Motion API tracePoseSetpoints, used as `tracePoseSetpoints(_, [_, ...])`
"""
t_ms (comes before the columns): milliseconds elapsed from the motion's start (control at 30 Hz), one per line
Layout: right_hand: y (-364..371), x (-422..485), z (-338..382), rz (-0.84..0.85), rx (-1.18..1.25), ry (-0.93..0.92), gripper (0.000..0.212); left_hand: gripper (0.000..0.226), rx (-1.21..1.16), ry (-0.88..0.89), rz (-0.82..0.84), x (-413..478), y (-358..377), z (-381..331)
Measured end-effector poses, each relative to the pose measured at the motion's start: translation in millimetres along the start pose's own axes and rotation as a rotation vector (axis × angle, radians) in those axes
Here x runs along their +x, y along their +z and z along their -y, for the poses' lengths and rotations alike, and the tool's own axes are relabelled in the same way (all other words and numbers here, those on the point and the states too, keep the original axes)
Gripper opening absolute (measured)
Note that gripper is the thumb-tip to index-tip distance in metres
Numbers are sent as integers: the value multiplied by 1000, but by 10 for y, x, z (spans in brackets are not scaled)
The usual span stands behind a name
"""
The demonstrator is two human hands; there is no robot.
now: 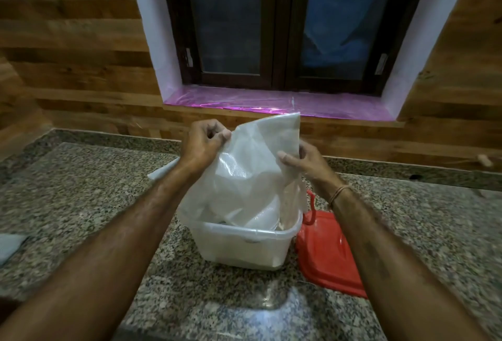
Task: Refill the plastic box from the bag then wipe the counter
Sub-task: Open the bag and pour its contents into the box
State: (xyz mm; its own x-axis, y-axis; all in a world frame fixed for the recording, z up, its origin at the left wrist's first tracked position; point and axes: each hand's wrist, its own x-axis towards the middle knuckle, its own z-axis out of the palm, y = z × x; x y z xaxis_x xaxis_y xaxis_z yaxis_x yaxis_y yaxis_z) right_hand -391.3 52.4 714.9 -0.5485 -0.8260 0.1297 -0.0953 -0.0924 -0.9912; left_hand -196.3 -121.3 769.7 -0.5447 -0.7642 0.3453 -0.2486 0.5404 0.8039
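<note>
A translucent white plastic bag point(252, 166) hangs upside down over the clear plastic box point(244, 243) in the middle of the granite counter point(81, 204). Its lower end sits inside the box. My left hand point(202, 142) pinches the bag's upper left edge. My right hand point(304, 162) grips the bag's right side, thumb on the front. White contents show through the box's wall. The box's red lid point(326, 256) lies flat just right of it, partly under my right forearm.
A pale cloth point(9, 245) lies at the counter's left edge. A white scrap point(163, 171) peeks out behind my left wrist. The wood-panelled wall and a window sill with pink film point(271, 101) stand behind the counter. A small object point(485, 160) rests far right on the backsplash ledge.
</note>
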Motion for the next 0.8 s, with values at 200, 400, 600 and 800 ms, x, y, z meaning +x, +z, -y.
tracePoseSetpoints(200, [28, -122, -181, -93, -133, -45, 31, 19, -113, -32, -68, 32, 2, 172])
tracePoseSetpoints(400, [39, -143, -113, -68, -365, 11, 20, 16, 76, 50, -137, 9, 35, 42])
tracePoseSetpoints(600, [149, -120, -123, -99, -82, 47, 29, 15, 136, 149, -70, 35, 22, -56])
tracePoseSetpoints(800, [160, -51, -223, -291, 112, 59, 26, 40, 374, -9, -32, -39, -615, 385])
